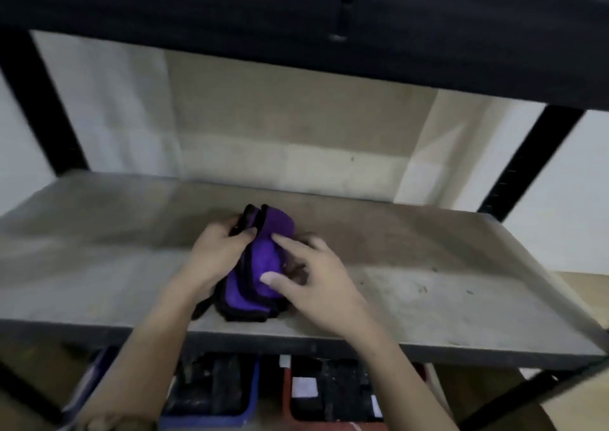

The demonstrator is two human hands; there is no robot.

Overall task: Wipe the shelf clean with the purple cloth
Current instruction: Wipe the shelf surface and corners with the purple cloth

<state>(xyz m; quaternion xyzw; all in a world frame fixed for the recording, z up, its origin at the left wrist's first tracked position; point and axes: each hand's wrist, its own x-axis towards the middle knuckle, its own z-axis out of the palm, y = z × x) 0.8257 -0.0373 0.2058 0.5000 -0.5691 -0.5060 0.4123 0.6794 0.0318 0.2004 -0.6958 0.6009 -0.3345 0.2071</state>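
On the middle board of a black metal-framed rack: one grey, dusty shelf (428, 298), speckled with dark marks toward its right side. Near its front edge, centre, lies one purple cloth with black trim (260, 265), bunched and folded into layers, resting on the board. Left hand (217, 256): fingers curled round the cloth's left side, gripping the black-edged folds. Right hand (316, 282): thumb and forefinger pressed to the cloth's right side, pinching it; remaining fingers loosely bent behind. Below the shelf, two containers side by side: one blue plastic bin (211, 401), left, holding dark objects too blurred to identify; one red plastic bin (336, 397), right, holding dark items and small white labels or cards. Above, a dark crossbeam (296, 35) of the rack.
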